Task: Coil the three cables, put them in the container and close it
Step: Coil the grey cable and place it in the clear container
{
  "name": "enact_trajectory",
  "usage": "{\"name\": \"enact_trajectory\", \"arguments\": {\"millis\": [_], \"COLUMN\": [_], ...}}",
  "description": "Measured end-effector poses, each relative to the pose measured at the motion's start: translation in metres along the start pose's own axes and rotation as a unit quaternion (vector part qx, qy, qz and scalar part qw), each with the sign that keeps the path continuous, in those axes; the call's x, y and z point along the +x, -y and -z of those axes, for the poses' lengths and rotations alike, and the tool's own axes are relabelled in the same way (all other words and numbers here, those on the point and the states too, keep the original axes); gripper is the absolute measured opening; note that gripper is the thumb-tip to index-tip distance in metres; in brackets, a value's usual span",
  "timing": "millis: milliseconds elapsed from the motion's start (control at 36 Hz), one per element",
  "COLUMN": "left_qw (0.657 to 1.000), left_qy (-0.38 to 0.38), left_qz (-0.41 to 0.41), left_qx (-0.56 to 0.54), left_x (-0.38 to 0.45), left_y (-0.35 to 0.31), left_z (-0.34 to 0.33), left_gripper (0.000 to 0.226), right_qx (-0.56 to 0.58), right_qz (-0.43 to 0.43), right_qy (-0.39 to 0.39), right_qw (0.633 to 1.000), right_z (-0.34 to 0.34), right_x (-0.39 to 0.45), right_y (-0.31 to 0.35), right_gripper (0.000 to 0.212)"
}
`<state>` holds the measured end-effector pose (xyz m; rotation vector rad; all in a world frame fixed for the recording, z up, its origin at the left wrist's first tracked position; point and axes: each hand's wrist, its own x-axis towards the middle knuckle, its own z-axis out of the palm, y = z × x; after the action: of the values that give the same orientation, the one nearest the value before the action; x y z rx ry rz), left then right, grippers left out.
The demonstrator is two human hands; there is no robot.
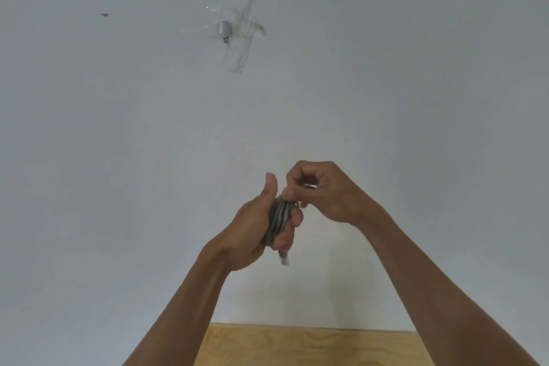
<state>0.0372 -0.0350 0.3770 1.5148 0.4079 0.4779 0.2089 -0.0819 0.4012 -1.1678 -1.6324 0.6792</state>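
L hand [261,226] fists the cable [277,221] coil at 6; R hand [323,190] pinches its loose end. Light, springy: grip mid-bundle.

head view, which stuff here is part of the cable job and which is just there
Job: grey cable bunched in the left hand; right hand pinching its top end.

Just there: taped metal piece on the wall, small brown mark, wooden surface. No container in view.
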Motion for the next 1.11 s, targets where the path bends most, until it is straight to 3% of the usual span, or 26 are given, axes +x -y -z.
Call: {"name": "enact_trajectory", "arguments": {"millis": [83, 139, 278, 500, 639, 750, 833, 944, 1028, 1111], "left_qw": [0.997, 0.998, 0.997, 0.972, 0.947, 0.911, 0.905, 0.880, 0.859, 0.839], "left_qy": [0.021, 0.006, -0.080, -0.223, -0.306, -0.391, -0.390, -0.408, -0.448, -0.491], "left_qz": [0.002, 0.008, -0.012, -0.070, -0.092, -0.129, -0.167, -0.216, -0.208, -0.183], "left_qx": [-0.069, -0.061, 0.009, -0.008, -0.041, -0.032, -0.005, 0.111, 0.132, 0.144], "left_x": [-0.003, -0.004, -0.001, 0.012, 0.020, 0.024, 0.024, 0.023, 0.026, 0.027], "left_y": [-0.003, -0.004, -0.005, -0.010, -0.007, -0.004, 0.002, 0.012, 0.013, 0.011], "left_z": [-0.002, -0.002, 0.001, -0.013, -0.021, -0.004, -0.003, -0.015, -0.009, -0.002], "left_gripper": [0.082, 0.082, 0.079, 0.075, 0.075, 0.074, 0.078, 0.074, 0.067, 0.067], "right_qx": [0.165, 0.202, 0.110, 0.057, 0.044, -0.027, -0.055, -0.052, -0.004, 0.104], "right_qz": [-0.017, -0.016, 0.026, 0.037, 0.028, 0.058, 0.071, 0.045, 0.024, -0.013], "right_qy": [0.006, -0.041, -0.187, -0.317, -0.314, -0.309, -0.323, -0.349, -0.289, -0.167], "right_qw": [0.986, 0.978, 0.976, 0.946, 0.948, 0.949, 0.942, 0.935, 0.957, 0.980], "right_z": [-0.021, -0.036, -0.062, -0.074, -0.072, -0.074, -0.077, -0.079, -0.075, -0.058], "right_x": [-0.007, -0.011, -0.011, -0.004, 0.000, -0.004, -0.004, 0.002, 0.002, 0.002], "right_y": [-0.011, -0.016, -0.021, -0.015, -0.012, -0.013, -0.012, -0.014, -0.016, -0.016], "right_gripper": [0.021, 0.027, 0.035, 0.040, 0.039, 0.039, 0.037, 0.030, 0.033, 0.022]}}
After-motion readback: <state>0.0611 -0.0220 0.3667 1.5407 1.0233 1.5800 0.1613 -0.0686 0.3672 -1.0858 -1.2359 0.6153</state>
